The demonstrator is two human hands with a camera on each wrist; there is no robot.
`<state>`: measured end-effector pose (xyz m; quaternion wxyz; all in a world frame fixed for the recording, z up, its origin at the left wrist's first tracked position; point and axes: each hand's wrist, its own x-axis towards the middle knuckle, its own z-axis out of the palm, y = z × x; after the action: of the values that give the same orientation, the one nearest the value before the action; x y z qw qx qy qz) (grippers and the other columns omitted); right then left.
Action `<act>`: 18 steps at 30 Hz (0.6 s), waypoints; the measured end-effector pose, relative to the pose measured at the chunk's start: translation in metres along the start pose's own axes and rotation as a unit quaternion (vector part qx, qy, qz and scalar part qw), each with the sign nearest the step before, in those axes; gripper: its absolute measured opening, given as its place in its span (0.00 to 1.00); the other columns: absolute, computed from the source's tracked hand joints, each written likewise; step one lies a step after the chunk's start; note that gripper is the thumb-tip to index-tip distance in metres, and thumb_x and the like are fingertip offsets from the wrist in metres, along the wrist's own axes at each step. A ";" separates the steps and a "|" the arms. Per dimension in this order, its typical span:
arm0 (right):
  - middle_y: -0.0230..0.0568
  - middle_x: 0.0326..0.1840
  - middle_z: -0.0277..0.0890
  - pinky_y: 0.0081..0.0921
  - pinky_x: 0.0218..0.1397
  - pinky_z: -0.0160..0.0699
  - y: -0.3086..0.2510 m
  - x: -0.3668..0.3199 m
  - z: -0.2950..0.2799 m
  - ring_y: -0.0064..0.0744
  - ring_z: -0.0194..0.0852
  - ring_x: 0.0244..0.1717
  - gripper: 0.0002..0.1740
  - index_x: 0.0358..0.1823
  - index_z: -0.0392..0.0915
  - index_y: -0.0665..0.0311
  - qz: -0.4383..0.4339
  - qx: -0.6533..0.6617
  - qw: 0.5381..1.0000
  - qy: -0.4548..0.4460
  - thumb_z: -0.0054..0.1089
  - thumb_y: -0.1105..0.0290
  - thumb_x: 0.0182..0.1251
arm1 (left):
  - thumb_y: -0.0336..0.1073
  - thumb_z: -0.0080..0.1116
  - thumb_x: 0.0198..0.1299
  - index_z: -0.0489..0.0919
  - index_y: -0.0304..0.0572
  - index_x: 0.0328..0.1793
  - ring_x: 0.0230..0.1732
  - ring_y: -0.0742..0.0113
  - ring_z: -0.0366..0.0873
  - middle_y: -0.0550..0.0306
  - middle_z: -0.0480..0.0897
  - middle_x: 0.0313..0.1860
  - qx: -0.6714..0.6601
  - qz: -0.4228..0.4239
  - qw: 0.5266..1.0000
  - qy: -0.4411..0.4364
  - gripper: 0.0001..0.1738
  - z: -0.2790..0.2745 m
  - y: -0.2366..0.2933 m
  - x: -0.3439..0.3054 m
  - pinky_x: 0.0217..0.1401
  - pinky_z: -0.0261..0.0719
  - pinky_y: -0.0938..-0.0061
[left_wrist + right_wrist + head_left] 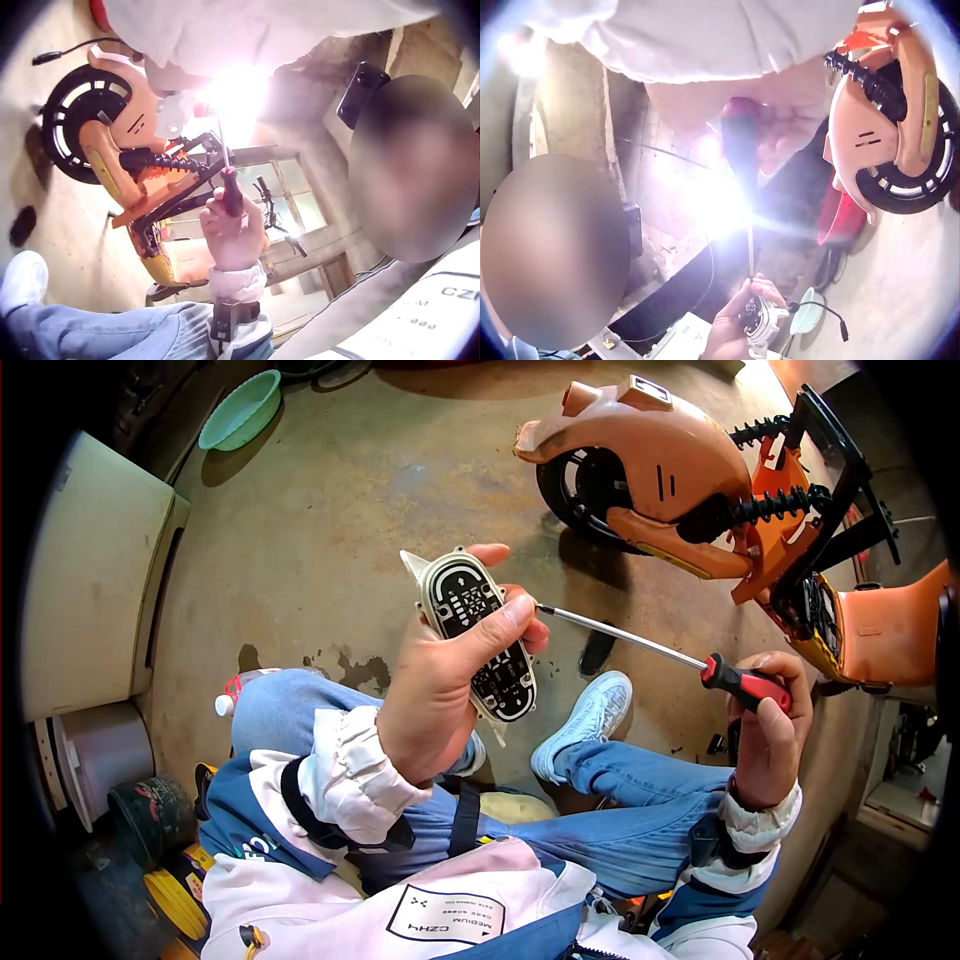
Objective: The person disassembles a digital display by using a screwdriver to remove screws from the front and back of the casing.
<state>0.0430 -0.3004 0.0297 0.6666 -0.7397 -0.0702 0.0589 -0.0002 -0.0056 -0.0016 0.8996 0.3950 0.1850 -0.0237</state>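
In the head view the left hand (440, 670) grips an oval display module (478, 630) with a black face and pale rim, its thumb lying across the face. The right hand (775, 730) holds a red and black screwdriver (730, 680); the shaft runs left and its tip meets the module's edge near the left thumb and fingertips. In the left wrist view the right hand (234, 236) has its fingers round the screwdriver handle (232, 193). The right wrist view shows the left hand (731, 330) with the module (761, 322) at the shaft's end; glare hides part of this view.
An orange scooter (680, 470) with a black wheel lies at the upper right. A green basin (240, 412) is at the upper left, a pale cabinet (95, 570) at the left. A bottle (226, 703) stands beside the person's knee. Buckets (150, 815) are at the lower left.
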 end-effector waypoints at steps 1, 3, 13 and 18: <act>0.43 0.44 0.75 0.21 0.45 0.71 0.000 0.000 -0.001 0.25 0.72 0.40 0.25 0.53 0.72 0.68 -0.001 -0.006 1.000 -0.008 0.59 0.59 0.59 | 0.33 0.64 0.67 0.64 0.47 0.71 0.44 0.67 0.83 0.59 0.80 0.42 0.004 0.006 1.000 0.005 0.30 0.000 -0.001 0.000 0.44 0.83 0.70; 0.44 0.45 0.75 0.22 0.47 0.71 -0.001 0.000 -0.001 0.26 0.71 0.41 0.25 0.53 0.71 0.68 -0.002 -0.011 1.000 -0.016 0.59 0.60 0.57 | 0.33 0.64 0.67 0.65 0.47 0.71 0.43 0.67 0.83 0.59 0.80 0.42 0.009 0.011 1.000 0.009 0.29 0.000 -0.001 0.001 0.45 0.83 0.71; 0.45 0.45 0.74 0.22 0.47 0.71 -0.001 0.000 -0.002 0.26 0.71 0.41 0.25 0.54 0.71 0.68 -0.008 -0.021 0.999 -0.025 0.57 0.62 0.56 | 0.32 0.64 0.67 0.66 0.45 0.71 0.43 0.68 0.82 0.58 0.81 0.42 0.027 0.027 0.999 0.016 0.29 0.001 -0.003 0.000 0.46 0.81 0.72; 0.44 0.44 0.75 0.22 0.46 0.71 -0.001 -0.001 -0.002 0.25 0.71 0.41 0.25 0.55 0.71 0.68 -0.012 -0.025 0.999 -0.023 0.58 0.61 0.59 | 0.32 0.64 0.67 0.67 0.44 0.72 0.44 0.68 0.82 0.58 0.81 0.44 0.067 0.050 0.996 0.022 0.29 0.002 -0.002 -0.001 0.48 0.78 0.73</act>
<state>0.0423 -0.3029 0.0309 0.6469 -0.7537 -0.0955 0.0663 -0.0013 -0.0085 -0.0014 0.8667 0.4639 0.1826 0.0173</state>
